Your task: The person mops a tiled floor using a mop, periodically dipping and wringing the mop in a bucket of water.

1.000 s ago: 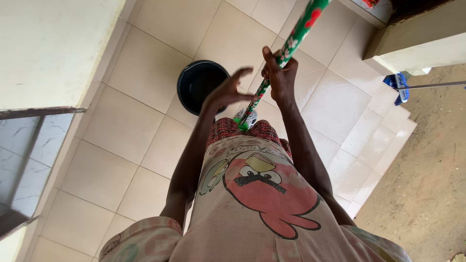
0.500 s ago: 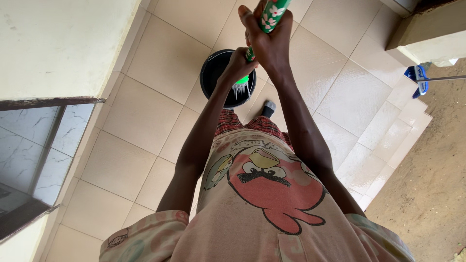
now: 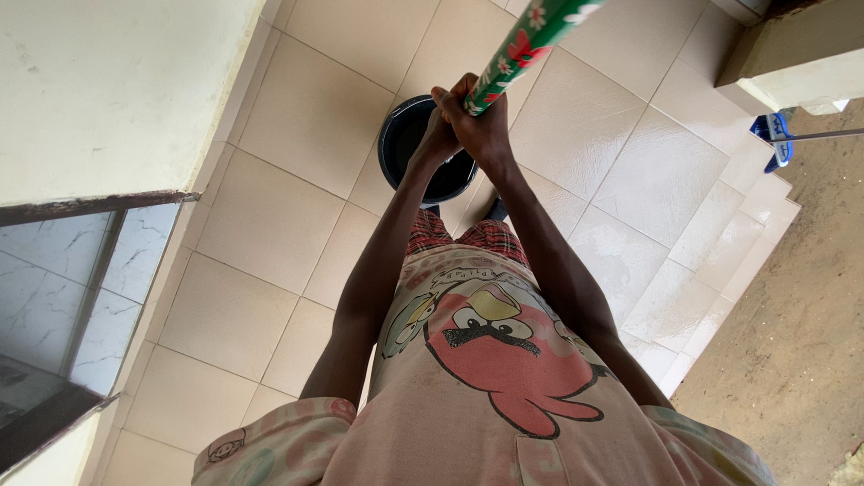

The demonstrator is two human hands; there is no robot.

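Whereas half a second earlier the green floral mop handle [image 3: 522, 47] stood nearly upright with its wet white strands dripping at the rim of the black bucket [image 3: 416, 148], the handle now tilts away to the upper right and the mop head is hidden behind both hands. The right hand [image 3: 483, 126] is wrapped tightly around the shaft; the left hand [image 3: 438, 139], just below and touching it, also appears clenched on the shaft, directly over the bucket mouth. Judged from this, the mop head is probably down in the bucket. Around them lie the glossy tiled floor [image 3: 297, 117], white steps [image 3: 729, 261] down to bare ground, and a blue tool head [image 3: 774, 135] well apart.
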